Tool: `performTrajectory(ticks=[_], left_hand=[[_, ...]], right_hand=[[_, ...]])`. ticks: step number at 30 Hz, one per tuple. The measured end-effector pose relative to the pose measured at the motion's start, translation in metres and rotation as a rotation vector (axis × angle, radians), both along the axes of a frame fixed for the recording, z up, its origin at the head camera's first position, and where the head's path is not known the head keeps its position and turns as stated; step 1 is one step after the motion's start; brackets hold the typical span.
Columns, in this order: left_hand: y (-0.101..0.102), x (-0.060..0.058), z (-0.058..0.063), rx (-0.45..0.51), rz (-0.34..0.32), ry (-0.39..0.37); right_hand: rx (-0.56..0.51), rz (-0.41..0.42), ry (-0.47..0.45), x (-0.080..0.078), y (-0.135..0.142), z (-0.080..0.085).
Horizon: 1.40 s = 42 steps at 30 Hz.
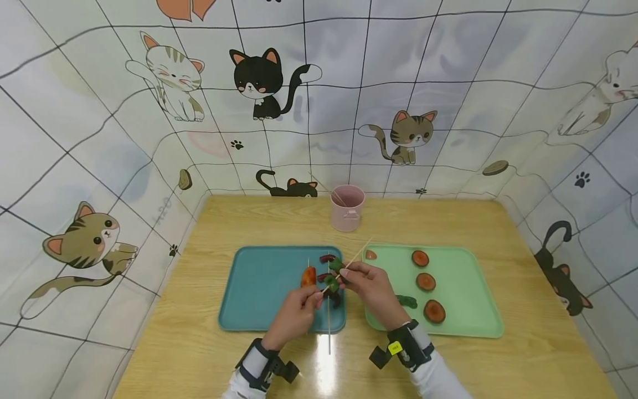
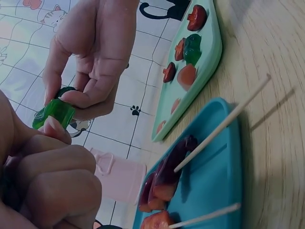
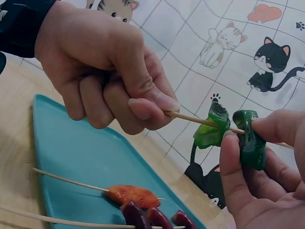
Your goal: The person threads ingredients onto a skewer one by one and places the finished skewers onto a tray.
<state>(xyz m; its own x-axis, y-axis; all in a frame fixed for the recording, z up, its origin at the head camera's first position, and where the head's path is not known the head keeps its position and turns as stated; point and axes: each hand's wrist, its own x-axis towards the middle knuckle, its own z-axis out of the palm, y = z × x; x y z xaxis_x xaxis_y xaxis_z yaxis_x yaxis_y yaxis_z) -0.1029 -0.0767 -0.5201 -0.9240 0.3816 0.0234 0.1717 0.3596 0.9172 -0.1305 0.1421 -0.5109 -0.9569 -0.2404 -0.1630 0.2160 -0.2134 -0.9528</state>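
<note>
My left grip pinches one end of a skewer, my right grip a dark green piece threaded on it, just beside another green piece, over the blue tray on the counter; I'd call this threading, and next I'd need a steady skewer while pushing the pieces together

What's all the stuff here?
Table: one, tan, below
Blue tray: one, blue, left
Green tray: one, green, right
Cup: one, pink, behind trays
Sticks: 4+, tan, held, blue tray, cup
Green pieces: 3+, green, stick, green tray
Purple pieces: 3+, purple, blue tray
Orange pieces: 4+, orange, both trays
Mushrooms: three, brown, green tray
Cat pictures: seven, mixed colours, walls
Wristbands: two, black, front
Sleeves: two, white, front
Left hand, right hand: two, bare, at stick
</note>
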Motion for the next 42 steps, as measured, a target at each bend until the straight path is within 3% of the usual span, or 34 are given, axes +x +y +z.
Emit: performTrajectory(ticks=[16, 22, 27, 33, 42], left_hand=[[-0.002, -0.001, 0.003, 0.007, -0.019, -0.012], [-0.001, -0.002, 0.002, 0.002, -0.020, -0.020], [-0.001, -0.003, 0.003, 0.006, -0.008, -0.003], [-0.006, -0.006, 0.002, 0.006, 0.015, -0.014], [-0.016, -0.010, -0.002, 0.032, 0.051, -0.069]], right_hand=[[0.020, -0.011, -0.018, -0.001, 0.003, 0.002], [0.086, 0.043, 0.042, -0.003, 0.008, 0.003], [0.203, 0.126, 0.154, -0.007, 0.020, 0.009], [0.394, 0.143, 0.276, -0.011, 0.042, 0.014], [0.667, 0.105, 0.310, -0.006, 0.082, 0.005]])
